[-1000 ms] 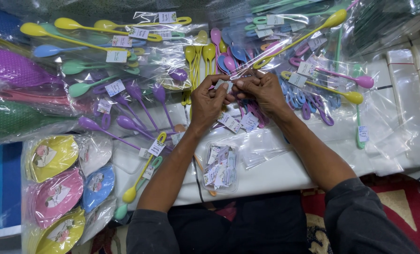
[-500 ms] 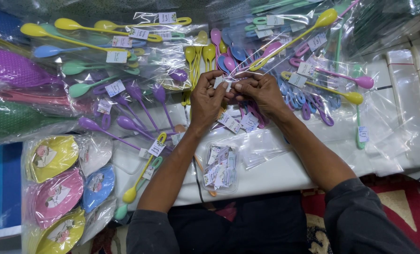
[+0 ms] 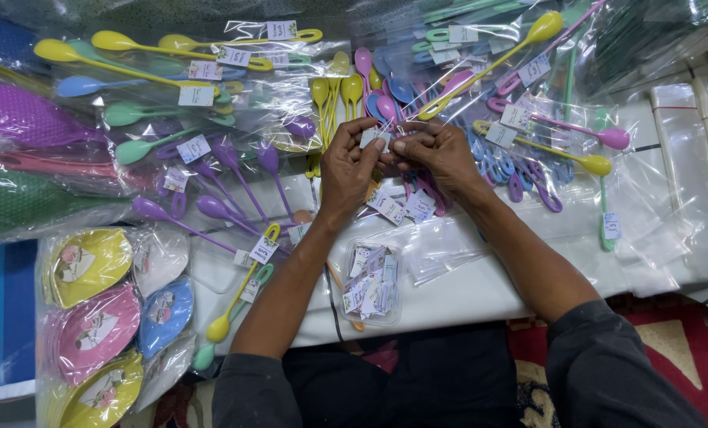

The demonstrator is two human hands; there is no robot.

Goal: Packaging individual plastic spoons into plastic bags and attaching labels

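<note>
We note both hands meeting at upper centre of the frame. The left hand (image 3: 351, 168) and the right hand (image 3: 436, 150) pinch one small white paper label (image 3: 372, 139) between narrowed fingers (image 3: 376, 147), thumbs and forefingers nearly touching. The label lies against the clear crinkled plastic sleeve (image 3: 457, 83) of a long-handled yellow plastic spoon (image 3: 493, 63), which runs diagonally toward the upper right.

Just below the wrists, loose white paper tags (image 3: 401, 206) lie on the white surface (image 3: 465, 289). Lower centre, a small clear plastic tub (image 3: 371, 282) holds more folded tags. To the left, glossy purple plastic spoons (image 3: 235, 170) in clear bags overlap yellow and green ones. Lower left, a stack of leaf-shaped plastic dishes (image 3: 92, 317) in yellow, pink and blue sits in film wrap. At the right edge, a pile of flat empty transparent bags (image 3: 691, 150) rests, smooth and shiny.
</note>
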